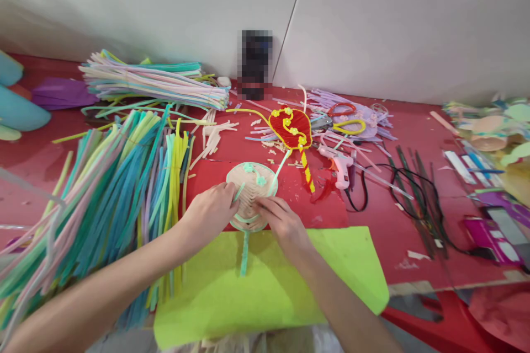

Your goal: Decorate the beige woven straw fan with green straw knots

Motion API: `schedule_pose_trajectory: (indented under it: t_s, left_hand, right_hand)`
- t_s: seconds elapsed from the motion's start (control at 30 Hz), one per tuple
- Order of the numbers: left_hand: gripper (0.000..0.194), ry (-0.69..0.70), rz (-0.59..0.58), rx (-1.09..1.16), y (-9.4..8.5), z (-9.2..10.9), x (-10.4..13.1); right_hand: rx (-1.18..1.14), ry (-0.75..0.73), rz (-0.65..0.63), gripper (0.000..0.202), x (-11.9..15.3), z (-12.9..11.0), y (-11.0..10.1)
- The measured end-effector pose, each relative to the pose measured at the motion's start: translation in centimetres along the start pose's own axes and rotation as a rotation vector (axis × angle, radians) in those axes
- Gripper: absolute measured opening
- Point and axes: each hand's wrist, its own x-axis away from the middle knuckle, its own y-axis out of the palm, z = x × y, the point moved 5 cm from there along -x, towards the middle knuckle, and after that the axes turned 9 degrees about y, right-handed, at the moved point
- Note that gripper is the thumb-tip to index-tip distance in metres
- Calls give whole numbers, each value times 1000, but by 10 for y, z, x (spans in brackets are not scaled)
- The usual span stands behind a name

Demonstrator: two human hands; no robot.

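A round cream fan (248,207) made of pipe cleaners lies in front of me, with a mint-green rim, handle and small flowers. At its left edge, my left hand (213,207) is closed in a pinch on a short mint-green pipe cleaner (239,192) over the fan's face. My right hand (285,223) reaches in from the right, its fingertips pressed together against the middle of the fan; what they pinch, if anything, is hidden. Beyond it lies a red fan (290,128) with yellow flowers and a twisted red-and-yellow handle.
Pipe-cleaner bundles (136,176) crowd the left. A pink glue gun (339,165) with a black cord and yellow-and-red scissors (348,126) lie right of the fans. A lime-green sheet (269,287) covers the red table's (393,220) front edge. A pixelated dark object (255,63) stands against the wall.
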Motion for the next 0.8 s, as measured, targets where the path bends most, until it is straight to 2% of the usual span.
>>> schedule_pose_trajectory:
  t_s: [0.23, 0.5, 0.7, 0.8]
  left_hand:
    - [14, 96, 13, 45, 4, 11, 1]
    - [15, 171, 16, 44, 10, 9, -3]
    - [18, 175, 43, 107, 8, 10, -5]
    - [18, 126, 53, 154, 6, 9, -6]
  right_hand:
    - [-5, -16, 29, 37, 1, 1, 2]
    - [-24, 22, -19, 38, 2, 3, 4]
    - [-31, 31, -32, 41, 4, 5, 7]
    - [-34, 28, -41, 39, 4, 5, 7]
